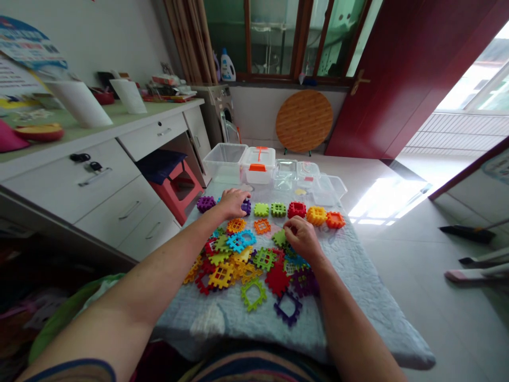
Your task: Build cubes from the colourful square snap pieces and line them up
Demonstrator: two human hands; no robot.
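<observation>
My left hand point(234, 202) reaches into the back row, with its fingers closed on a dark blue interlocking block point(247, 207). Part of that block is hidden by the fingers. Over the pile, my right hand point(301, 234) has its fingers curled together at the edge of a green interlocking piece point(279, 238). To the right of my left hand sit a light green block point(261, 209) and a green lattice block point(279, 209). A red block point(297, 209) stands just behind my right hand. An orange piece point(262, 226) lies between the two hands.
Loose notched pieces, among them a yellow piece point(221, 275) and a dark blue frame point(288, 309), lie on the cloth-covered table point(350, 297). Clear plastic boxes, one being a lidded box point(258, 165), line its far end. A pink stool point(177, 185) stands to the left.
</observation>
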